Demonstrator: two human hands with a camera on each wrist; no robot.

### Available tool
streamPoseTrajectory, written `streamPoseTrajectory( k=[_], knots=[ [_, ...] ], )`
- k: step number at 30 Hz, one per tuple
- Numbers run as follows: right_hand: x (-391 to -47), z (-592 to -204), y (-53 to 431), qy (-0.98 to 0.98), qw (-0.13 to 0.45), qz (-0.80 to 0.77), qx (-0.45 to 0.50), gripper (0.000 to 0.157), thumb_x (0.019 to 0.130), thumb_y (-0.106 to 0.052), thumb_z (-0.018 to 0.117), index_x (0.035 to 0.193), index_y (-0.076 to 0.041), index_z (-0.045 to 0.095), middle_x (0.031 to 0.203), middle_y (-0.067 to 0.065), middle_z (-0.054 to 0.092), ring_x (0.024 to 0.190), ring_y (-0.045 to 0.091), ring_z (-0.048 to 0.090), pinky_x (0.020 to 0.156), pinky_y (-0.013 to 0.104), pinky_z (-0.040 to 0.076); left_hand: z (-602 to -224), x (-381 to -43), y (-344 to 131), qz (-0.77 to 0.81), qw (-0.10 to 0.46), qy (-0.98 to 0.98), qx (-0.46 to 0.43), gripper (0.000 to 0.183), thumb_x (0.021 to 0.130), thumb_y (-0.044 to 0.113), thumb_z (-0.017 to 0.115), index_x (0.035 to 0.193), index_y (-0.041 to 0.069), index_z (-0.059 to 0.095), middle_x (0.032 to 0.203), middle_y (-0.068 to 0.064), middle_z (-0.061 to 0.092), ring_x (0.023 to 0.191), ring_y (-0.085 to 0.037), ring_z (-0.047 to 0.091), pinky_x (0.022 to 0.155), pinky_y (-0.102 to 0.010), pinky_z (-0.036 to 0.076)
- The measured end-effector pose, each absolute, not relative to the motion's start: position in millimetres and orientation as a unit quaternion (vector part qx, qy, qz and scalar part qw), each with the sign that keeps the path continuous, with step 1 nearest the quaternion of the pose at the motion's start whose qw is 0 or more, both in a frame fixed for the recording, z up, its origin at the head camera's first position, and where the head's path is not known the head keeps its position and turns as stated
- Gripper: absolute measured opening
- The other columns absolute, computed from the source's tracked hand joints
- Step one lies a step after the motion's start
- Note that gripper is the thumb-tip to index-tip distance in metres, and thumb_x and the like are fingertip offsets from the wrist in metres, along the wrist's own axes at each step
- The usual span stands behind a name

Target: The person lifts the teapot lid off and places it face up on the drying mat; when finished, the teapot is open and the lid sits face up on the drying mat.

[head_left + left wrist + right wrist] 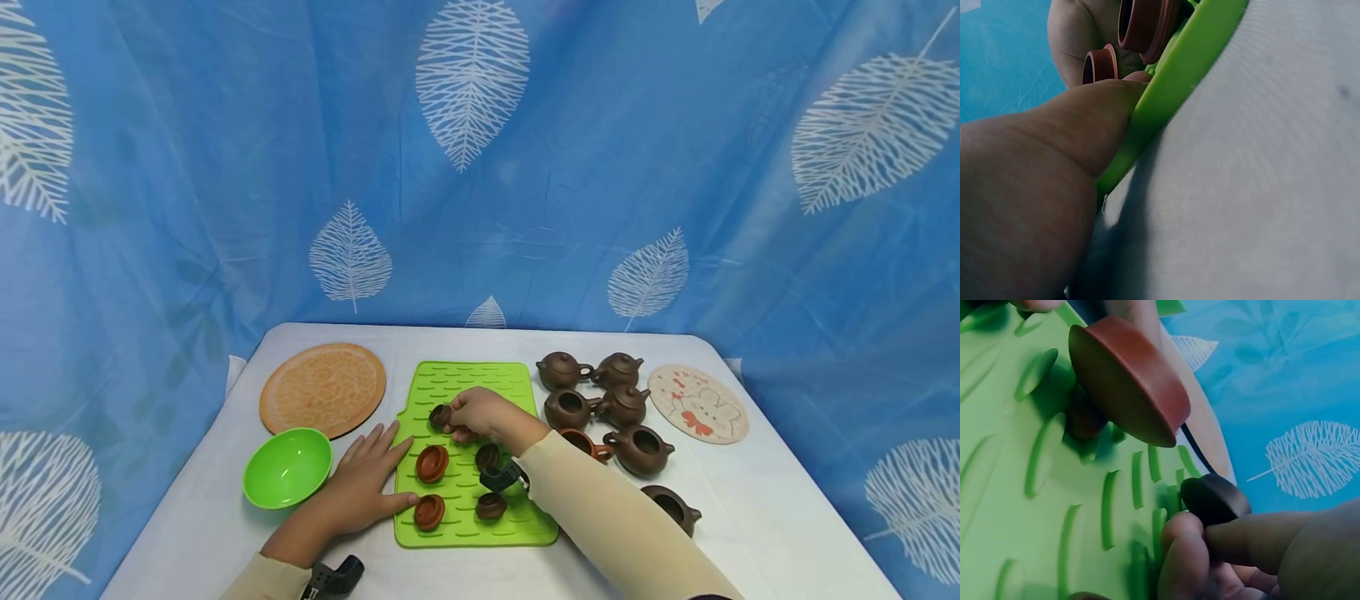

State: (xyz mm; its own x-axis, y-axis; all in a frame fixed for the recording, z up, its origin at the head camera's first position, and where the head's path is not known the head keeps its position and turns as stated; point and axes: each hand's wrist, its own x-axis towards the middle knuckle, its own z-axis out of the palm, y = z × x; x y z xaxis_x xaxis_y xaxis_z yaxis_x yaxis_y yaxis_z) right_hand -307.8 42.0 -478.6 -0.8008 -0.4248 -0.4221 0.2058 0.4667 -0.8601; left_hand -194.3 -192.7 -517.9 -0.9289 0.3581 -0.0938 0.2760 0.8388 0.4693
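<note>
My right hand (483, 414) pinches a small dark brown teapot lid (440, 417) over the upper left of the green mat (465, 379). The right wrist view shows that dark lid (1216, 499) between thumb and fingers. My left hand (363, 479) lies with fingers spread at the mat's left edge, its thumb touching the rim (1175, 94). Two reddish lids, one upper (432, 463) and one lower (429, 512), lie beside it, rim up. Two more dark lids, one near my right wrist (487, 457) and one lower (491, 506), rest on the mat's right half.
Several dark teapots (623, 405) stand right of the mat, some lidded, some uncovered. A reddish pot (576, 440) is partly behind my right sleeve. A green bowl (288, 468) and an orange round mat (322, 389) sit at left; a rabbit-print round mat (698, 404) lies far right.
</note>
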Motion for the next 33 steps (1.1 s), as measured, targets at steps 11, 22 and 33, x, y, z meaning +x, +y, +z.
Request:
streamPoseTrajectory(
  k=[11, 22, 33],
  knots=[
    [-306, -460, 59, 0.851, 0.274, -0.437, -0.098, 0.017, 0.102, -0.005, 0.063, 0.116, 0.0, 0.071, 0.098, 0.011, 0.072, 0.074, 0.019, 0.067, 0.065, 0.033, 0.055, -519, -194, -189, 0.228, 0.092, 0.956, 0.162, 0.095, 0.09, 0.069, 0.069, 0.164, 0.017, 0.039, 0.176, -0.013, 0.016, 0.162, -0.041, 0.008, 0.128, -0.064, 0.007],
    [-293, -430, 119, 0.877, 0.164, -0.439, -0.104, 0.029, 0.106, -0.015, 0.06, 0.133, -0.007, 0.065, 0.112, 0.019, 0.071, 0.096, 0.036, 0.07, 0.073, 0.044, 0.056, -516, -193, -190, 0.224, 0.088, 0.957, 0.163, 0.095, 0.09, 0.068, 0.07, 0.164, 0.017, 0.039, 0.176, -0.014, 0.015, 0.162, -0.042, 0.008, 0.128, -0.065, 0.007],
    [-283, -432, 199, 0.9, 0.067, -0.421, -0.09, 0.035, 0.107, -0.023, 0.06, 0.138, -0.008, 0.063, 0.119, 0.011, 0.07, 0.09, 0.028, 0.068, 0.074, 0.039, 0.056, -521, -196, -189, 0.226, 0.086, 0.957, 0.16, 0.096, 0.089, 0.07, 0.069, 0.164, 0.018, 0.039, 0.176, -0.013, 0.015, 0.162, -0.042, 0.007, 0.128, -0.065, 0.006]
  ],
)
